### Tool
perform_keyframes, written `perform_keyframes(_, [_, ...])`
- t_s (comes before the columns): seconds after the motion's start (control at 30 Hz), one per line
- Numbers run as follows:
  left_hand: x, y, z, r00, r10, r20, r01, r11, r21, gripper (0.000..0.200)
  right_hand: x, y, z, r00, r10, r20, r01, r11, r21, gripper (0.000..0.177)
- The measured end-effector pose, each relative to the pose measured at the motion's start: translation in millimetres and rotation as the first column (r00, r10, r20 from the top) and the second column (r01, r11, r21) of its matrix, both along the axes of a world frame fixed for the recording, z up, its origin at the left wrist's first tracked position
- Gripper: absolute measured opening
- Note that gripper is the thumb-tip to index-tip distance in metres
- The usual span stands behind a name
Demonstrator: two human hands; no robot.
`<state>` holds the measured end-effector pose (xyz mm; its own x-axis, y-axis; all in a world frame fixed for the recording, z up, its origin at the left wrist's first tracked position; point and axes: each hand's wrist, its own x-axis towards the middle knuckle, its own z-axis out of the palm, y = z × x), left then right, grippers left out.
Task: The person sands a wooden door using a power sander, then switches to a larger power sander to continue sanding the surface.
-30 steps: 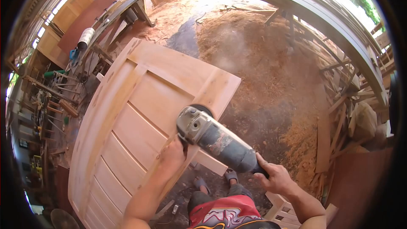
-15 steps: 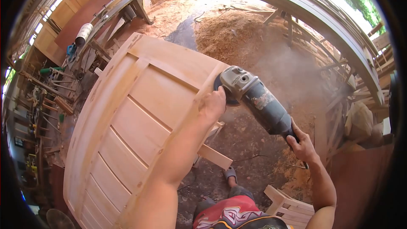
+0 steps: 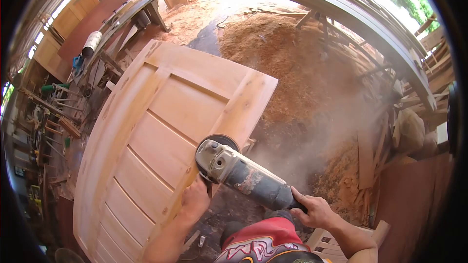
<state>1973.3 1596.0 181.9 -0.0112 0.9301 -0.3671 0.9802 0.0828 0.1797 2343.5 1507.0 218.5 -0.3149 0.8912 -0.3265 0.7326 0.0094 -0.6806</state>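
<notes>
An angle grinder (image 3: 248, 178) with a round black disc (image 3: 223, 140) lies across the right-hand rail of a pale panelled wooden door (image 3: 183, 104). My left hand (image 3: 195, 197) is closed around the side handle near the grinder's head, low over the door's edge. The rear grip of the grinder is in my right hand (image 3: 314, 210), off the door's right side, with its fingers wrapped round it. The disc meets the rail about halfway down the door. Its underside is hidden, and fine dust drifts away to the right.
A sawdust heap (image 3: 273, 48) lies beyond the door. Long stacked beams (image 3: 341, 22) run across the upper right. At the upper left stands a workbench (image 3: 129, 17) with tools. Slatted wood (image 3: 331, 243) is beside my right forearm, and a brown board (image 3: 409, 199) leans at the right.
Both hands have drawn the grinder from the door's far right corner back toward my body, down along the rail. The grinder now lies flatter across the view, and the dust has spread lower.
</notes>
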Motion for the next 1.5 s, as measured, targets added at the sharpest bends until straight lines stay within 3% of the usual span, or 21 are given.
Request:
perform_keyframes(0.13, [29.7,39.3,-3.2,0.999,-0.048,0.002,0.047,0.997,0.065,0.035,20.4,22.6,5.3,0.997,-0.082,0.005,0.082,0.996,0.021,0.074])
perform_keyframes(0.3, [112.1,146.7,-8.3,0.975,-0.206,0.083,0.196,0.973,0.119,0.024,79.3,67.0,-2.6,0.956,-0.281,-0.079,0.288,0.952,0.102,0.069])
perform_keyframes(0.4, [163.7,221.3,-32.9,0.943,-0.324,0.072,0.292,0.913,0.287,0.021,109.3,102.9,-8.6,0.910,-0.394,-0.129,0.409,0.903,0.132,0.067])
perform_keyframes(0.43, [177.0,243.0,-40.0,0.933,-0.351,0.082,0.299,0.880,0.370,0.023,112.1,116.8,-1.8,0.882,-0.453,-0.128,0.461,0.886,0.043,0.067])
perform_keyframes(0.5, [193.5,269.6,-23.8,0.925,-0.372,0.074,0.321,0.873,0.368,0.022,113.9,142.1,14.6,0.822,-0.560,-0.106,0.545,0.827,-0.136,0.067])
perform_keyframes(0.6, [183.7,277.0,-5.4,0.908,-0.417,0.047,0.383,0.870,0.310,0.022,109.5,158.9,11.2,0.828,-0.545,-0.132,0.533,0.838,-0.116,0.066])
perform_keyframes(0.73, [136.3,244.4,-2.9,0.945,-0.322,0.052,0.299,0.919,0.255,0.024,89.4,147.9,-9.3,0.918,-0.371,-0.139,0.383,0.921,0.072,0.069])
perform_keyframes(1.0, [2.9,94.0,-2.5,0.997,-0.033,0.065,0.027,0.996,0.091,0.032,-7.0,86.7,6.0,0.993,-0.117,-0.034,0.115,0.992,-0.048,0.075])
perform_keyframes(1.17, [-74.3,-18.1,-11.3,0.992,0.121,0.042,-0.125,0.988,0.094,0.030,-68.3,44.0,6.0,0.996,0.091,-0.020,-0.091,0.996,-0.014,0.077])
perform_keyframes(1.37, [-125.5,-140.2,-7.7,0.953,0.301,-0.029,-0.301,0.954,0.010,0.037,-117.0,-11.7,0.4,0.952,0.306,0.011,-0.306,0.952,0.008,0.074])
perform_keyframes(1.5, [-140.1,-167.7,-3.2,0.922,0.386,-0.003,-0.386,0.922,-0.025,0.041,-134.7,-22.6,-1.1,0.930,0.366,-0.004,-0.366,0.930,0.010,0.073])
